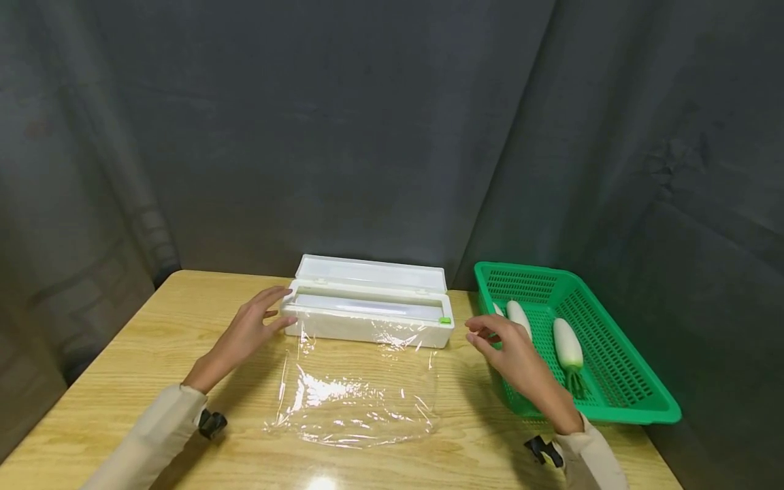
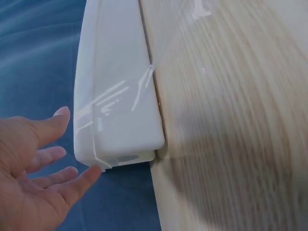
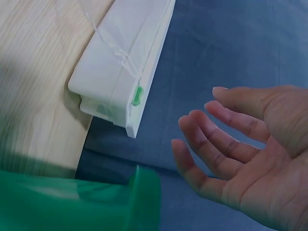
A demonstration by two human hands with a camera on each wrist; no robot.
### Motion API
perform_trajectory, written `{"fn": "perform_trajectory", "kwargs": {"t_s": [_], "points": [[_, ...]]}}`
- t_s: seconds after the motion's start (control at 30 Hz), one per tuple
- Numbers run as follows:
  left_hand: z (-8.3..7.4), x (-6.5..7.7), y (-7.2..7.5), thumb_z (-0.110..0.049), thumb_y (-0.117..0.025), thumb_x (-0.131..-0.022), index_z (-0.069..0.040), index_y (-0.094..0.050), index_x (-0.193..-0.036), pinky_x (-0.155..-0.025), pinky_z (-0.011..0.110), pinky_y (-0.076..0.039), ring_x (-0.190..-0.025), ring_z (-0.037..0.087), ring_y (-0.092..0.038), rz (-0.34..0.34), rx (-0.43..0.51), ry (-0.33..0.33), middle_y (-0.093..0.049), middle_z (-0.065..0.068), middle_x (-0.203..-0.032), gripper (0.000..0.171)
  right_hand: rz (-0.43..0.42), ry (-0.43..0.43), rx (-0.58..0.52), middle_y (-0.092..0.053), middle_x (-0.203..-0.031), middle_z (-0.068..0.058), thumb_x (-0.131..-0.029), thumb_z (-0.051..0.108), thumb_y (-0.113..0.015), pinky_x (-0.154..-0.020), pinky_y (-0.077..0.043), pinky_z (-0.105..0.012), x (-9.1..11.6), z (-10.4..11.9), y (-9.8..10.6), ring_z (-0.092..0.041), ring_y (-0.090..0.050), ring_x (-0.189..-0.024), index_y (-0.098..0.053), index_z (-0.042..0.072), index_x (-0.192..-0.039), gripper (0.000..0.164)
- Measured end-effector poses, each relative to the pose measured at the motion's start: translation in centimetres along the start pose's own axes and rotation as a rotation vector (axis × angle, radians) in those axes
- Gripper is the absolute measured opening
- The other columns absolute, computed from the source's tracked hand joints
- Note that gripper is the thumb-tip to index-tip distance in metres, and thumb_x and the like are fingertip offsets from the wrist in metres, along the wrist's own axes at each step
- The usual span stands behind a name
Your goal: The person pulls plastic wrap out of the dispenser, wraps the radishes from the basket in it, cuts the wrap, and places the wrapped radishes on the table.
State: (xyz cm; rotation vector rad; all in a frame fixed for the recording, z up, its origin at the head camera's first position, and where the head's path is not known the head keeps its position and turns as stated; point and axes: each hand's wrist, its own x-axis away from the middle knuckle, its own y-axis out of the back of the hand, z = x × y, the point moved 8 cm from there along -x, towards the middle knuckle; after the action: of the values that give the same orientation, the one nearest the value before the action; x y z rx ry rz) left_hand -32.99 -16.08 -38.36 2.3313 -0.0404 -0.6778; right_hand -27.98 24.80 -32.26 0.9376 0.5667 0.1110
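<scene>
Film (image 1: 355,405) spills over the front of the white dispenser (image 1: 367,310) and lies crumpled on the table (image 1: 159,320), reaching toward the near edge; the dispenser stands by the far edge, lid (image 1: 370,274) tipped back. At its left end the left hand (image 1: 245,333) has fingers and thumb apart, one fingertip apparently touching the corner — a grip that holds nothing. The right hand (image 1: 511,354), also slack and empty, hovers beside the green basket (image 1: 626,340) at the right edge. With neither grip clamped, a careless push could shove the dispenser backward off the far edge. Loose film might cling to itself or a sleeve, and running the green slider (image 1: 445,320) over those wrinkles could leave a ragged cut — slack being the cause.
</scene>
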Motion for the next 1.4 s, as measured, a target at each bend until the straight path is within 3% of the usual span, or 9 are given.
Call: {"fn": "perform_trajectory", "kwargs": {"t_s": [0.4, 0.63, 0.83, 1.0, 1.2, 1.4], "points": [[1.1, 0.1, -0.4, -0.003, -0.076, -0.095, 0.015, -0.055, -0.140, -0.098, 0.057, -0.055, -0.135, 0.054, -0.050, 0.029, 0.044, 0.018, -0.050, 0.036, -0.147, 0.053, -0.007, -0.035, -0.014, -0.072, -0.116, -0.017, -0.098, 0.000, -0.070, -0.086, -0.058, -0.051, 0.0, -1.3, 1.0, -0.031, -0.069, -0.098, -0.071, -0.001, -0.122, 0.024], [1.4, 0.4, -1.1, -0.003, -0.075, -0.094, 0.017, -0.050, -0.144, -0.101, 0.058, -0.052, -0.139, 0.056, -0.045, 0.085, 0.044, 0.021, -0.044, 0.039, -0.152, 0.059, -0.035, -0.070, -0.006, -0.072, -0.117, -0.018, -0.101, 0.003, -0.068, -0.085, -0.059, -0.048, 0.2, -2.3, 1.7, -0.032, -0.070, -0.099, -0.070, -0.001, -0.124, 0.024], [1.8, 0.2, -1.5, -0.003, -0.074, -0.096, 0.017, -0.052, -0.143, -0.098, 0.055, -0.054, -0.131, 0.054, -0.055, 0.072, 0.034, 0.018, -0.044, 0.037, -0.152, 0.055, -0.009, -0.126, 0.007, -0.072, -0.119, -0.020, -0.103, 0.006, -0.066, -0.085, -0.059, -0.046, 0.8, -3.5, 2.7, -0.035, -0.070, -0.101, -0.068, -0.004, -0.128, 0.027], [1.9, -0.1, -1.5, -0.009, -0.074, -0.097, 0.016, -0.054, -0.141, -0.094, 0.054, -0.056, -0.117, 0.052, -0.066, 0.046, 0.021, 0.037, -0.048, 0.034, -0.151, 0.054, -0.016, -0.144, 0.023, -0.071, -0.119, -0.023, -0.105, 0.006, -0.063, -0.087, -0.059, -0.053, 0.6, -4.3, 3.4, -0.039, -0.070, -0.105, -0.066, -0.005, -0.130, 0.028], [1.7, -0.3, -1.3, -0.010, -0.076, -0.096, 0.016, -0.057, -0.138, -0.090, 0.053, -0.058, -0.114, 0.050, -0.068, 0.020, -0.013, 0.040, -0.051, 0.035, -0.147, 0.053, -0.008, -0.186, 0.034, -0.068, -0.124, -0.027, -0.105, 0.007, -0.062, -0.091, -0.056, -0.057, 0.8, -5.3, 3.8, -0.043, -0.067, -0.109, -0.064, -0.006, -0.134, 0.031], [1.7, -0.5, -1.1, -0.009, -0.076, -0.096, 0.017, -0.057, -0.137, -0.091, 0.053, -0.057, -0.114, 0.050, -0.067, 0.003, -0.015, 0.042, -0.051, 0.036, -0.146, 0.052, 0.030, -0.246, 0.035, -0.065, -0.128, -0.030, -0.108, 0.013, -0.060, -0.084, -0.057, -0.056, 0.6, -6.2, 4.4, -0.051, -0.064, -0.113, -0.062, -0.006, -0.137, 0.035]]}}
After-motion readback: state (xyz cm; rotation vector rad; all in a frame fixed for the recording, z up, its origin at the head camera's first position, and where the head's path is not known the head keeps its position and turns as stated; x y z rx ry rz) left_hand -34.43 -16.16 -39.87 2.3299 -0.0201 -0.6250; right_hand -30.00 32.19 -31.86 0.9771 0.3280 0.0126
